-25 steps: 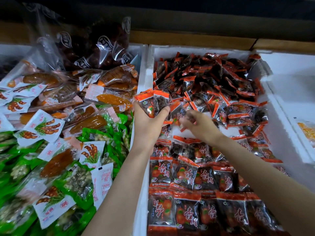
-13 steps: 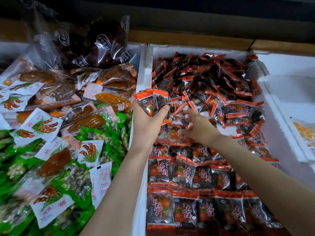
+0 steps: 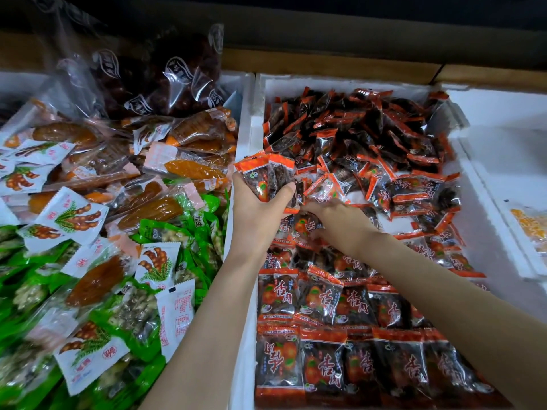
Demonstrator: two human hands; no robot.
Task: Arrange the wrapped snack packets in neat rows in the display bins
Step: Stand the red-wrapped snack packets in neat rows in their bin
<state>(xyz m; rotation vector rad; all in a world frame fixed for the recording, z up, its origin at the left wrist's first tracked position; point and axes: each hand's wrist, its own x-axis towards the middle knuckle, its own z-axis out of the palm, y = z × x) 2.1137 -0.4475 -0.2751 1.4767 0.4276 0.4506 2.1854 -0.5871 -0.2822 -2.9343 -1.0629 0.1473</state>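
**Left hand clutching packets, right hand down in the bin**

Head view: your left hand [image 3: 257, 213] is clamped around a small bunch of red-and-black snack packets [image 3: 268, 176], thumb across their front, held above the left wall of the white foam bin [image 3: 247, 137]. How many packets are in the bunch is hard to make out, as they overlap and the wrappers glare. Just right of that grip and a little lower, your right hand [image 3: 337, 221] reaches palm-down into the bin. Its fingertips are tucked among the wrappers beneath the held bunch, so you cannot tell whether they are pinching a packet or only touching the pile. Beyond both hands lies the loose heap of packets [image 3: 370, 131]; nearer you than the hands, the neat rows [image 3: 325, 300] lie flat with labels up, the closest row cut off by the bottom edge. Left of your gripping hand, across the bin wall, the green and white packets [image 3: 154, 261] are blurred toward the frame edge, and the clear bag of dark fruit [image 3: 165, 75] sits in shadow at the back. To the far right a yellow packet [image 3: 529, 223] is cut off by the edge.

Compared with half a second ago, your left hand holds the same bunch in much the same place, while your right hand has slid left, closer under that grip.
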